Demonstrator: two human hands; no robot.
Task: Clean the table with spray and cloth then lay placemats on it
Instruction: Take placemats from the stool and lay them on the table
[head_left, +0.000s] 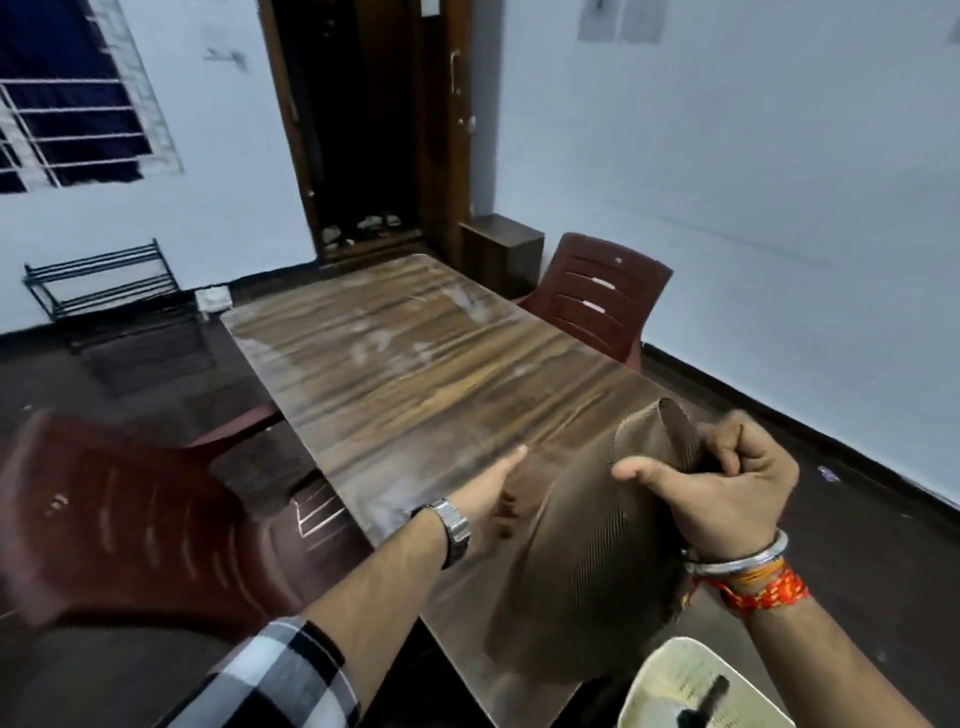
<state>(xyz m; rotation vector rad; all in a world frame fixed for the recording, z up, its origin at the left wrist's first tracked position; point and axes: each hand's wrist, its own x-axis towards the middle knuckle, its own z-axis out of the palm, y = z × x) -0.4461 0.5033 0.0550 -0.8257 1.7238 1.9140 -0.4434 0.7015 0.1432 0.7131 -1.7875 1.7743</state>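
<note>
Placemat (597, 551) hangs curled over the near end of the table (395, 364), its top edge pinched by the right hand (727, 488). The left hand (491, 499) meets its left edge, fingers too blurred to tell any grip. It probably wants uncurling flat, square to the edge. Damp streaks show farther along; chairs (597, 296) flank both sides.

Brown table (395, 374), streaky wood grain, whitish smears toward its far end. Brown placemat (587, 545), fine ribbed weave. Maroon left chair (130, 519), maroon right chair (602, 296). Black-and-white check sleeve (280, 675). Silver watch (454, 525). Red-orange wrist threads (763, 590), silver bangle (748, 560). Pale bluish-white wall (753, 182). Black rack (104, 280).
</note>
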